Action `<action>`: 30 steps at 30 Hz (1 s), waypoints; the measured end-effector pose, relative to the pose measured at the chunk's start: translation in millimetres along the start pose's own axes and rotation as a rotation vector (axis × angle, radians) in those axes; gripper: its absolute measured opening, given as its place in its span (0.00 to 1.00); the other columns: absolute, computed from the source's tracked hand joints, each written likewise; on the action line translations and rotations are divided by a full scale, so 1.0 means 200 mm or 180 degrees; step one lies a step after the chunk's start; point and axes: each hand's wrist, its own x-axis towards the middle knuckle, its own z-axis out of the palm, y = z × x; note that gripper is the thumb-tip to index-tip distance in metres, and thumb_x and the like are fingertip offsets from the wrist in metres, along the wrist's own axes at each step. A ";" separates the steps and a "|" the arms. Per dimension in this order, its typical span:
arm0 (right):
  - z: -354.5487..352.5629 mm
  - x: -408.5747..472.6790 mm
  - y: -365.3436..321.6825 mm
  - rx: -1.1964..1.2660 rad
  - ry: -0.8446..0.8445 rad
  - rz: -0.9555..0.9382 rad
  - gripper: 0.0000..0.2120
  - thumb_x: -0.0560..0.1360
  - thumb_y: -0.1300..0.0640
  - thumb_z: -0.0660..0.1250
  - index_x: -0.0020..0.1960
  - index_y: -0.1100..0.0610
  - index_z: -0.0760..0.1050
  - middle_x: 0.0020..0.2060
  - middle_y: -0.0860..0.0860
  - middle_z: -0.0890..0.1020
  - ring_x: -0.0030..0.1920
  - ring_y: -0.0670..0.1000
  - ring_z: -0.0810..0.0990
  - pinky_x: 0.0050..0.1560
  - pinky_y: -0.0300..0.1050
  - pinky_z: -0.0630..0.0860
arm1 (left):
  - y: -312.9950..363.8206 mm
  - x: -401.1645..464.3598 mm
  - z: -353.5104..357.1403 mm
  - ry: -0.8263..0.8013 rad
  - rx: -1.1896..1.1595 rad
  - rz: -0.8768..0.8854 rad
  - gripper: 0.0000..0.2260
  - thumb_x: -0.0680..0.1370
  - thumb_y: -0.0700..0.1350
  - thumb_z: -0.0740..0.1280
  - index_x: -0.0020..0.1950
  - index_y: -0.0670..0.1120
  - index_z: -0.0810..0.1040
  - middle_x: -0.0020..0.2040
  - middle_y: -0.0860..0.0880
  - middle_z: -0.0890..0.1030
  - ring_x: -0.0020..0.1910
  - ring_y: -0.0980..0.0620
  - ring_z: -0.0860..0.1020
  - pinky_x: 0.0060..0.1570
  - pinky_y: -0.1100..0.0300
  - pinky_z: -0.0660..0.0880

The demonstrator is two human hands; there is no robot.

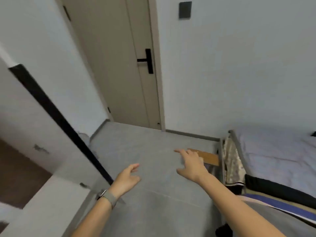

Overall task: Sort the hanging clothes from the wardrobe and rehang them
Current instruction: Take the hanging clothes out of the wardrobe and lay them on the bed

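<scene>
**Reaching out with 2 empty hands, no garment in grasp**

Reaching forward over the grey floor (153, 177), both hands hold nothing. Left hand (127, 179), at 7 o'clock of frame centre, is released, fingers loosely extended, watch band (109, 198) on the wrist. Right hand (190, 165), at 5 o'clock, is released too, fingers spread, index pointing toward 10 o'clock.

Task's things: no wardrobe rail or hangers visible. Only candidate clothing is a patterned garment (231, 161) draped over the bed frame (236, 147) at 4 o'clock, just right of the right hand. It hangs limp, long axis roughly vertical, running 12 to 6 o'clock, dark hem at the bottom. Cannot tell if it is on a hanger.

A white panel with a black edge (56, 115) runs along 9 o'clock; possibly the wardrobe door, not confirmed. Closed door (119, 65) with black handle (147, 60) at 12 o'clock.

Step, my read: transit or turn toward the clothes. To do it well: turn toward the garment first, grip high near the collar, lift along its long axis so it clears the frame without snagging.
</scene>
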 end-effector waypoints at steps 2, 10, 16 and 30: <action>0.14 0.05 -0.30 -0.0107 -0.0269 -0.0391 0.34 0.71 0.51 0.67 0.73 0.43 0.57 0.69 0.51 0.67 0.70 0.57 0.63 0.66 0.55 0.61 | -0.26 -0.19 -0.23 0.0321 -0.0194 -0.0329 0.24 0.74 0.35 0.68 0.69 0.44 0.69 0.65 0.45 0.74 0.53 0.55 0.77 0.54 0.64 0.72; 0.49 0.19 -1.08 -0.0199 -0.0948 -0.1554 0.34 0.71 0.53 0.68 0.73 0.43 0.57 0.66 0.51 0.70 0.67 0.53 0.68 0.64 0.47 0.68 | -0.75 -0.67 -0.67 0.1533 -0.0773 -0.1118 0.28 0.75 0.43 0.68 0.73 0.46 0.63 0.69 0.47 0.69 0.64 0.49 0.73 0.53 0.65 0.72; 0.62 0.30 -1.43 0.0042 -0.1324 -0.2072 0.33 0.71 0.58 0.69 0.73 0.47 0.59 0.62 0.52 0.72 0.66 0.50 0.70 0.62 0.37 0.66 | -0.84 -0.72 -0.81 0.1809 -0.0855 -0.1348 0.30 0.75 0.49 0.68 0.73 0.46 0.61 0.69 0.48 0.68 0.59 0.51 0.76 0.54 0.67 0.70; 1.20 0.22 -2.62 0.0072 -0.1991 -0.2955 0.28 0.72 0.59 0.69 0.64 0.42 0.61 0.56 0.45 0.73 0.60 0.49 0.75 0.63 0.38 0.70 | -1.50 -1.22 -1.37 0.3529 -0.1819 -0.2000 0.27 0.76 0.39 0.65 0.74 0.44 0.58 0.60 0.50 0.70 0.48 0.54 0.77 0.38 0.74 0.71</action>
